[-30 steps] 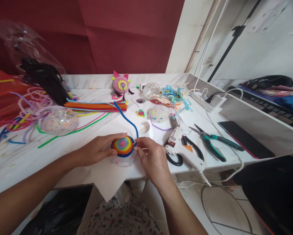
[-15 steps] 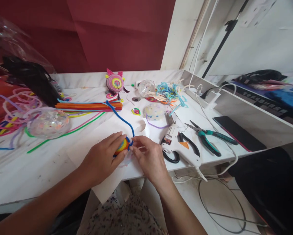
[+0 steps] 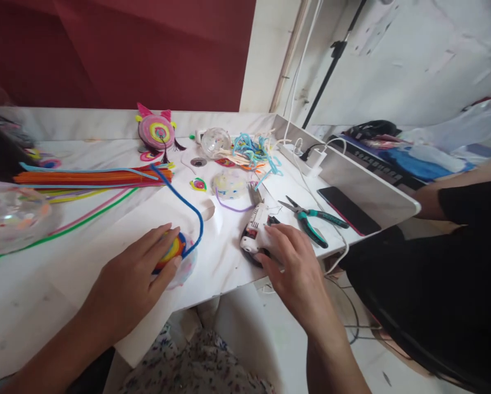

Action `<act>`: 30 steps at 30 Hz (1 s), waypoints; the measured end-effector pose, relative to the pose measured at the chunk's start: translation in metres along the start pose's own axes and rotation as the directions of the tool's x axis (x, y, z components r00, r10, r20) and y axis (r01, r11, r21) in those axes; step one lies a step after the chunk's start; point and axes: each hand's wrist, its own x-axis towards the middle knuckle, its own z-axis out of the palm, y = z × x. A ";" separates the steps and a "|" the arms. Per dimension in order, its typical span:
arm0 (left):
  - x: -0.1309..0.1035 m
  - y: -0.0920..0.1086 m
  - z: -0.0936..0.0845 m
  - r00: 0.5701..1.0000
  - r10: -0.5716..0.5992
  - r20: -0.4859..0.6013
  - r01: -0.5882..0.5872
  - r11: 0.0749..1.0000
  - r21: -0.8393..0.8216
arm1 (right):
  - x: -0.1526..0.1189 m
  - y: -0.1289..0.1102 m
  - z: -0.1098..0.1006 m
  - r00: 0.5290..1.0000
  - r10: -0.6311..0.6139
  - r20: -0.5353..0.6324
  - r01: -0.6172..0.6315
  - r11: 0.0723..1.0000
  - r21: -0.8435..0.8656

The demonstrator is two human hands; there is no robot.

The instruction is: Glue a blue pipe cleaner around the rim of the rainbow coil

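Observation:
In the head view my left hand (image 3: 136, 279) rests on a round rainbow-coloured pipe-cleaner coil (image 3: 172, 253), with fingers and thumb around its sides. A loose blue pipe cleaner (image 3: 195, 208) curves up and away from the coil's edge. Beneath the coil shows part of a transparent speckled plastic shell (image 3: 185, 272). My right hand (image 3: 292, 265) hovers over the handle of a white hot glue gun (image 3: 253, 230), fingers apart; whether they touch it is hard to tell. Black-handled scissors lie partly hidden under the gun.
Teal-handled pliers (image 3: 308, 216) and a phone (image 3: 347, 210) lie to the right. Behind are a bundle of pipe cleaners (image 3: 89, 178), a pink eared ornament (image 3: 157, 131), plastic half-balls (image 3: 229, 183) and tangled pipe cleaners (image 3: 249, 150). A person in black (image 3: 446, 262) is at right.
My right hand has let go of the blue pipe cleaner and moved right to the glue gun. My left hand stays on the coil. The view has turned right, and a person has appeared there.

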 end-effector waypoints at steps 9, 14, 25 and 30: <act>-0.002 -0.004 0.005 0.999 -0.028 0.022 0.028 0.999 -0.024 | 0.001 0.022 0.009 0.986 0.017 0.167 -0.003 0.996 -0.087; -0.003 -0.002 0.004 0.999 -0.041 0.013 0.041 0.999 -0.028 | 0.007 0.020 0.013 0.977 0.032 0.213 0.015 0.976 -0.216; 0.003 0.006 -0.012 0.993 -0.084 0.082 0.086 0.996 -0.029 | 0.000 0.023 -0.015 0.995 0.087 0.042 -0.091 0.991 0.099; 0.005 0.015 -0.019 0.980 -0.148 0.137 0.154 0.988 -0.034 | -0.016 -0.002 -0.041 0.936 0.328 0.126 -0.340 0.752 0.565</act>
